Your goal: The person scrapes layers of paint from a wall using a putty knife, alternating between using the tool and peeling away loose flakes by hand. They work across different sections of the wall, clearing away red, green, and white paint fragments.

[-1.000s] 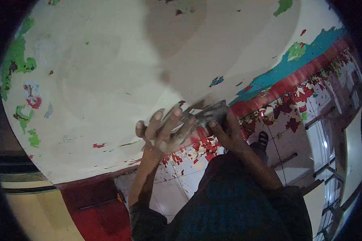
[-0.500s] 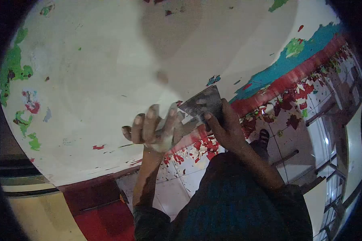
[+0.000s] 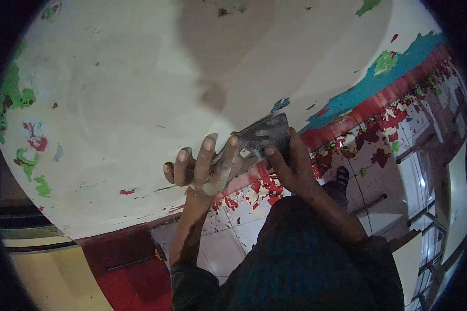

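A dusty metal scraper (image 3: 267, 136) with a broad, flat blade is in my right hand (image 3: 294, 168), the thumb pressed on its near face and the fingers mostly hidden behind. Beside it, my left hand (image 3: 205, 168) is palm up with its fingers spread and pale dust on the skin. The left index fingertip is right at the blade's left corner. Both hands are in front of a whitish wall (image 3: 140, 103) with scraped patches, near a blue flake patch (image 3: 280, 104).
A teal strip (image 3: 358, 93) and a red band (image 3: 368, 114) run along the wall's lower edge. Red and white paint chips (image 3: 264, 191) litter the tiled floor (image 3: 223, 246). Green paint remnants (image 3: 15, 96) show at left. My sandalled foot (image 3: 342, 176) stands below, and metal-legged furniture (image 3: 425, 217) is at right.
My left fingers have straightened a little, and the index fingertip has moved right to the blade's corner. The scraper has tilted slightly in my right hand.
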A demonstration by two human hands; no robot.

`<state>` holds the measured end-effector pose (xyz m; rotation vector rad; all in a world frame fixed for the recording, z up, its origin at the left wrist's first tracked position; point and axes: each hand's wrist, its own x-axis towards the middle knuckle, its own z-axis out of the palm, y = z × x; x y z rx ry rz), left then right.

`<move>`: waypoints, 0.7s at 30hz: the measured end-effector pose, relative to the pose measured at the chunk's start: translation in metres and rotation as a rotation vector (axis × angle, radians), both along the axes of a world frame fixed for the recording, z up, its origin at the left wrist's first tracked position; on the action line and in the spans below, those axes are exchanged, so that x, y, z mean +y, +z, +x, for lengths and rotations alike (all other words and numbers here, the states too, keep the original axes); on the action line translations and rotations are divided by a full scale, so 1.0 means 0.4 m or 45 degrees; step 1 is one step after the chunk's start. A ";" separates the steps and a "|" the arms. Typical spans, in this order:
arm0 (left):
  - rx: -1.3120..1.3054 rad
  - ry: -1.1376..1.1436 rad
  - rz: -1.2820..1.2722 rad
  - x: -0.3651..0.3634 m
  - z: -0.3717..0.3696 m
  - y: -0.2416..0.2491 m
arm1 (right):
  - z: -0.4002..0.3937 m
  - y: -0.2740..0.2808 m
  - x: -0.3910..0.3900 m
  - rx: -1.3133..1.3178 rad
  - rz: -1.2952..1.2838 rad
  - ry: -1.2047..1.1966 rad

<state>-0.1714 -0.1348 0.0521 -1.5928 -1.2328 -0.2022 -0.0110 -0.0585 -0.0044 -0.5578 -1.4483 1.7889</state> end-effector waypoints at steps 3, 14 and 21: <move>-0.030 -0.056 0.099 0.019 0.022 0.025 | -0.009 -0.007 -0.004 0.071 0.074 -0.102; -0.210 -0.260 -0.035 -0.013 -0.003 0.026 | 0.026 -0.020 -0.019 0.115 0.005 -0.002; -0.094 -0.056 0.078 0.013 0.018 0.020 | -0.003 0.009 -0.024 0.264 -0.168 -0.078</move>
